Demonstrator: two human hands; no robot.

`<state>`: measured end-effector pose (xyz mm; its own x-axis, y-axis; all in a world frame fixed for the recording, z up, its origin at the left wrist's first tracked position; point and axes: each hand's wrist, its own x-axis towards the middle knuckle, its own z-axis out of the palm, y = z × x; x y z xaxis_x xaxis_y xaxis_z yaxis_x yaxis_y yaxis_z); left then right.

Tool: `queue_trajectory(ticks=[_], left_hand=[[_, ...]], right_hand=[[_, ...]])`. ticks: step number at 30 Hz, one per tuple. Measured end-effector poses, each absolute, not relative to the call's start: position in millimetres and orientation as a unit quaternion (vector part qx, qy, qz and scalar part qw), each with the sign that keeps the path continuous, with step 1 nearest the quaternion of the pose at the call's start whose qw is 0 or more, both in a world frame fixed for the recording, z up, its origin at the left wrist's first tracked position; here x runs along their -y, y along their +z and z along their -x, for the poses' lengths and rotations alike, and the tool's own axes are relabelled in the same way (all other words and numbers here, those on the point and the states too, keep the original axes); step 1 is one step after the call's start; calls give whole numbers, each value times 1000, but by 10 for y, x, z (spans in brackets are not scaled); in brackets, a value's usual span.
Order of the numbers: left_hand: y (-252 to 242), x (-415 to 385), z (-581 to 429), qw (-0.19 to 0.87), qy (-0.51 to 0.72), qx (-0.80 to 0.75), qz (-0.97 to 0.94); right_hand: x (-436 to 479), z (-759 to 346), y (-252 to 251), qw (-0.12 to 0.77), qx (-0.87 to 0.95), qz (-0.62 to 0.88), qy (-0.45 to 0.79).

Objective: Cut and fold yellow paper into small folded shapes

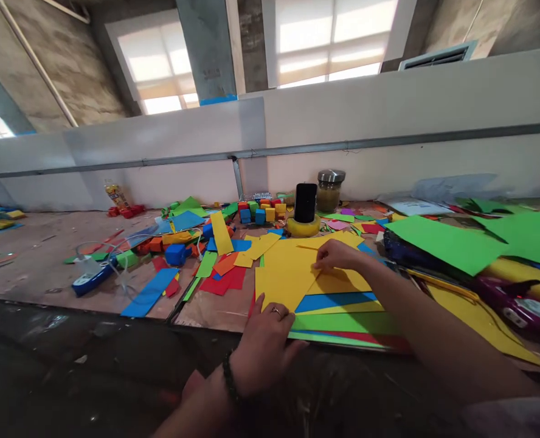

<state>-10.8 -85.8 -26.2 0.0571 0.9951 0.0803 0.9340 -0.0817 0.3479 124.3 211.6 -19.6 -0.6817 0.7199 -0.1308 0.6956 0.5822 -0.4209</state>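
Note:
My left hand (267,333) lies spread on the near left corner of a yellow sheet (283,267), with a ring on one finger and a beaded bracelet at the wrist. Over the sheet's right part, my right hand (336,255) is closed in a pinch. A thin yellow strip (305,247) sticks out to the left from its fingers; whether it is a stick or a cut sliver, I cannot tell. Under the yellow sheet are layered blue (338,301), green (347,322) and red sheets. The pinching fingertips partly hide what they hold.
A phone (305,202) stands upright on a yellow round base, beside a lidded jar (330,190). Coloured blocks (261,214) and scraps cover the left and back. A blue-and-white power strip (94,277) with cables lies left. Green sheets (447,240) and a purple device (520,307) lie right.

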Motion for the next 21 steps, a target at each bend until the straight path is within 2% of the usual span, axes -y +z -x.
queue_trajectory(ticks=[7, 11, 18, 21], left_hand=[[-238, 860, 147, 108, 155, -664, -723], [-223, 878, 123, 98, 146, -666, -725], [-190, 788, 249, 95, 118, -619, -771], [-25, 577, 497, 81, 189, -591, -780]], right_hand=[[-2144, -1306, -177, 42, 882, 439, 164], [-1938, -1156, -173, 67, 900, 401, 160], [-1791, -1122, -46, 12, 909, 326, 258], [-1874, -1319, 66, 63, 899, 302, 312]])
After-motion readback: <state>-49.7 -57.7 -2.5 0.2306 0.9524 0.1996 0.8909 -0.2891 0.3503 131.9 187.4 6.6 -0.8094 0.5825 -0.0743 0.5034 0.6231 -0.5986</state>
